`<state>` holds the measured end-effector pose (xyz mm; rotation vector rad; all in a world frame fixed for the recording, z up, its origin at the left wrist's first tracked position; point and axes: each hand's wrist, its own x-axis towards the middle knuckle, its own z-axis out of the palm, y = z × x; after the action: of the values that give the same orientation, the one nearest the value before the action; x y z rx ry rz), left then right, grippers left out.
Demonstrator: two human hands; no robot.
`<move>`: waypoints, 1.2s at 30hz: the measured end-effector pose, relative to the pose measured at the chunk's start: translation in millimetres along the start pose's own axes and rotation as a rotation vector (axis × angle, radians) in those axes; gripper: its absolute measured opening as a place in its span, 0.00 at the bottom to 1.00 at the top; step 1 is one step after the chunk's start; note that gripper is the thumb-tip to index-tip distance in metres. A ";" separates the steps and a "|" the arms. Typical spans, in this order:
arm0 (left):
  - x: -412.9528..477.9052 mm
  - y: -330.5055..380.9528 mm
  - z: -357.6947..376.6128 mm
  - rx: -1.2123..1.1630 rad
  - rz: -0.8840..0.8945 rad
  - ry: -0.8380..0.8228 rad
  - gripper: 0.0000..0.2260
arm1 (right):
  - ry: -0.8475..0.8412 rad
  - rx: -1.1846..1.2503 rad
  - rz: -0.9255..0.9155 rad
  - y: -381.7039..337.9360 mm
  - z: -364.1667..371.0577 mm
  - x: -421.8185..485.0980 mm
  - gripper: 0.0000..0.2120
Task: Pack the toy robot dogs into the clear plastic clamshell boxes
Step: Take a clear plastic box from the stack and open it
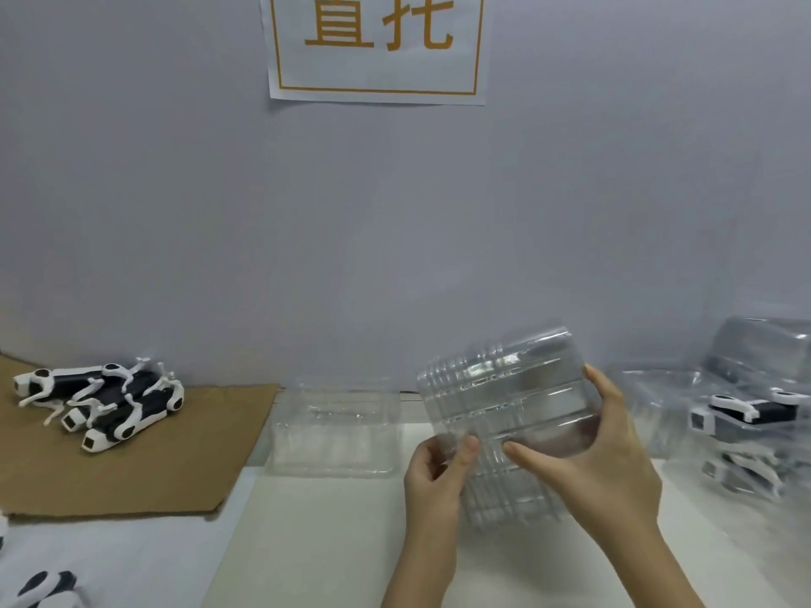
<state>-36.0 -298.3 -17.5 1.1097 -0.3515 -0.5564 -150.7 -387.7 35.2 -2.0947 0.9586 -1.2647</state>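
While my right hand (614, 467) closes its grip on a nested stack of clear clamshell boxes (518, 401), thumb across the face and fingers over the far edge, my left hand (432, 476) pinches its lower corner, tilted above the tabletop (329, 541). One open clamshell box (335, 432) lies just left. Three toy robot dogs (105, 401) are piled on cardboard (131, 476) farther left.

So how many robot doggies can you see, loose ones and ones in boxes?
Loose dogs piled on the cardboard: 3, counted by faces
Cut-off dog at the bottom-left edge: 1
Packed dogs in clear boxes on the right: 2
Dogs in the box stack gripped by left hand and right hand: 0
Total: 6 dogs
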 end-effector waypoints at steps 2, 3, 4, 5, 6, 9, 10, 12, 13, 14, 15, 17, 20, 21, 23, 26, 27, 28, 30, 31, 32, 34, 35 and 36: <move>2.4 -5.4 0.7 -0.008 0.037 -0.019 0.19 | -0.031 0.008 -0.033 1.6 -1.8 -0.4 0.55; 2.7 -5.8 2.4 -0.032 0.055 -0.029 0.21 | -0.050 0.007 -0.059 1.2 -2.7 -1.3 0.55; 3.6 -5.2 4.8 -0.057 0.071 -0.034 0.25 | -0.075 -0.004 -0.087 -0.1 -3.2 -1.1 0.54; 4.4 -4.1 7.7 -0.069 0.080 -0.027 0.29 | -0.105 -0.020 -0.115 -1.0 -3.3 -0.2 0.53; 5.6 -2.5 9.8 -0.065 0.094 -0.004 0.32 | -0.140 -0.036 -0.143 -1.9 -3.6 1.1 0.52; 8.4 2.1 10.5 -0.014 0.137 0.078 0.36 | -0.233 -0.027 -0.221 -1.1 -5.6 6.7 0.48; 9.1 3.1 9.3 0.007 0.140 0.100 0.36 | -0.253 -0.008 -0.233 -0.6 -6.5 8.7 0.46; 11.0 4.3 5.1 0.029 0.141 0.125 0.35 | -0.280 0.063 -0.232 2.6 -5.8 10.7 0.38; 12.0 4.4 3.0 0.029 0.145 0.123 0.34 | -0.280 0.114 -0.223 4.7 -5.1 11.0 0.35; 12.5 4.8 1.6 0.031 0.148 0.116 0.33 | -0.267 0.162 -0.213 7.2 -4.7 11.5 0.34; 12.6 5.7 1.5 0.034 0.149 0.109 0.32 | -0.250 0.198 -0.203 9.7 -4.6 12.6 0.34; 12.9 5.8 2.0 0.038 0.149 0.104 0.32 | -0.221 0.247 -0.183 13.6 -5.9 15.2 0.33; 10.5 4.2 5.4 0.038 0.137 0.090 0.33 | -0.191 0.309 -0.156 16.8 -10.3 19.1 0.32; 9.9 3.5 6.4 0.040 0.137 0.085 0.33 | -0.180 0.328 -0.146 17.4 -12.2 20.3 0.31; 10.0 2.1 7.3 0.044 0.142 0.085 0.33 | -0.161 0.369 -0.133 17.8 -16.8 22.7 0.30; 11.5 0.9 7.7 0.051 0.138 0.089 0.32 | -0.107 0.431 -0.130 18.6 -24.6 27.2 0.29; 11.6 1.1 7.2 0.054 0.137 0.094 0.32 | -0.081 0.441 -0.127 18.4 -28.2 28.6 0.29; 11.5 1.6 6.3 0.054 0.136 0.091 0.33 | -0.058 0.428 -0.123 18.1 -32.2 29.3 0.28; 11.3 3.1 5.2 0.054 0.132 0.069 0.33 | -0.053 0.295 -0.134 14.7 -37.3 28.1 0.28; 10.9 3.8 5.4 0.058 0.130 0.059 0.33 | -0.065 0.182 -0.157 11.4 -36.7 25.6 0.29; 10.4 3.9 6.4 0.063 0.132 0.052 0.32 | -0.070 0.061 -0.188 7.1 -33.5 21.7 0.30; 8.7 3.3 10.4 0.081 0.146 0.050 0.32 | -0.058 -0.155 -0.240 -1.8 -23.0 13.7 0.40; 7.4 2.6 12.6 0.100 0.155 0.054 0.33 | -0.054 -0.214 -0.246 -5.1 -18.3 10.6 0.46; 6.4 1.7 14.0 0.117 0.160 0.059 0.33 | -0.058 -0.238 -0.242 -6.4 -15.3 9.1 0.48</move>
<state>-37.8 -311.8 -10.2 1.1965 -0.4219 -0.3645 -159.5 -391.8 51.4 -2.4807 0.8880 -1.2475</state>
